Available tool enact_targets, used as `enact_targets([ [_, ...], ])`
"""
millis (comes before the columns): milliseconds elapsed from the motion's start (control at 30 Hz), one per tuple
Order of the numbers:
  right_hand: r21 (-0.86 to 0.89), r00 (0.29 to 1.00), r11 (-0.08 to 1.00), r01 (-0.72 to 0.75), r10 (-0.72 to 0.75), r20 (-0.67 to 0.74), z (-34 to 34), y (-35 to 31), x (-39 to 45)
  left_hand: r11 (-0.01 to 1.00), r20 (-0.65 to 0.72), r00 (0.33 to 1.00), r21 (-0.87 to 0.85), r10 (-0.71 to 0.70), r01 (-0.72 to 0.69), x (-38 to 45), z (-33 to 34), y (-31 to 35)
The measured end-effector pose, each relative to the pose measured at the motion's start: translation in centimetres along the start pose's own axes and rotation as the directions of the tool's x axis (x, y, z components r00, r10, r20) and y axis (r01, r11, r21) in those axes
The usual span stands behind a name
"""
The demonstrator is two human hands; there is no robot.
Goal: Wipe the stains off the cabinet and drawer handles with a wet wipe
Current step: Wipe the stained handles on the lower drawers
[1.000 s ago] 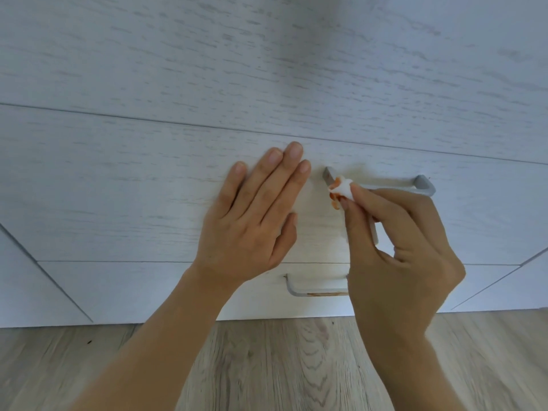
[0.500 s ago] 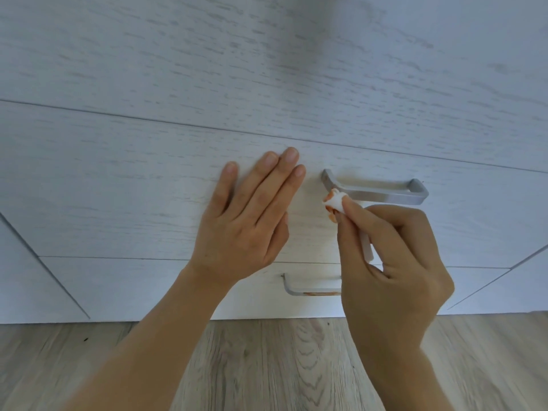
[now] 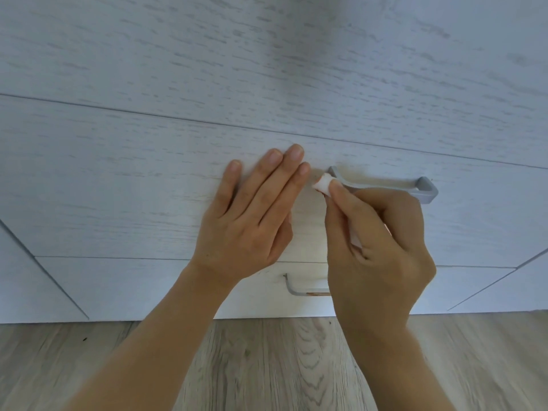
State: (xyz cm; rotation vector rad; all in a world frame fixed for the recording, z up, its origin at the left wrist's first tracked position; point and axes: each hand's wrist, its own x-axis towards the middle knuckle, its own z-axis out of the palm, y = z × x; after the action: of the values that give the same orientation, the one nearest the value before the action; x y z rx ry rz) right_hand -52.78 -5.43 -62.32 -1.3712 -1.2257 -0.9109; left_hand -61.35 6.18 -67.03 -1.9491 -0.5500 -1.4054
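A grey metal drawer handle (image 3: 415, 188) sits on the middle white drawer front (image 3: 118, 197). My right hand (image 3: 376, 247) pinches a folded white wet wipe (image 3: 323, 183) with an orange smear on it, and holds its tip against the handle's left end. My left hand (image 3: 252, 218) lies flat with straight fingers on the drawer front just left of the handle. Below, the lower drawer's handle (image 3: 296, 289) shows a reddish-brown stain along its bar; its right part is hidden behind my right hand.
White wood-grain cabinet fronts (image 3: 267, 54) fill the upper view, with side panels at the lower left and right. A light wooden floor (image 3: 267, 366) runs along the bottom beneath my forearms.
The wipe's tip dipped just below the handle's left end, then returned to that end. My left hand stayed flat on the drawer front.
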Motion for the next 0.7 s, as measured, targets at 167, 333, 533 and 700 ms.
enact_targets([
  [167,0.048,0.996,0.995,-0.089,0.089,0.001,0.0,-1.0,0.3,1.0,0.013,1.0,-0.02,0.006,-0.006,0.0,-0.2,-0.1],
  [333,0.033,0.994,0.994,-0.102,0.103,-0.028,-1.9,-0.5,-0.5,0.999,0.024,1.0,-0.031,0.007,-0.006,0.1,-0.5,-0.2],
  [533,0.008,0.968,0.968,-0.25,0.25,0.021,-3.1,-0.3,0.2,0.999,0.024,1.0,-0.04,0.004,-0.003,0.2,-0.7,-0.1],
  [700,0.13,0.95,0.946,-0.298,0.281,0.134,-3.5,-0.5,0.7,0.999,0.029,1.0,-0.05,0.005,-0.003,0.2,-0.8,-0.2],
])
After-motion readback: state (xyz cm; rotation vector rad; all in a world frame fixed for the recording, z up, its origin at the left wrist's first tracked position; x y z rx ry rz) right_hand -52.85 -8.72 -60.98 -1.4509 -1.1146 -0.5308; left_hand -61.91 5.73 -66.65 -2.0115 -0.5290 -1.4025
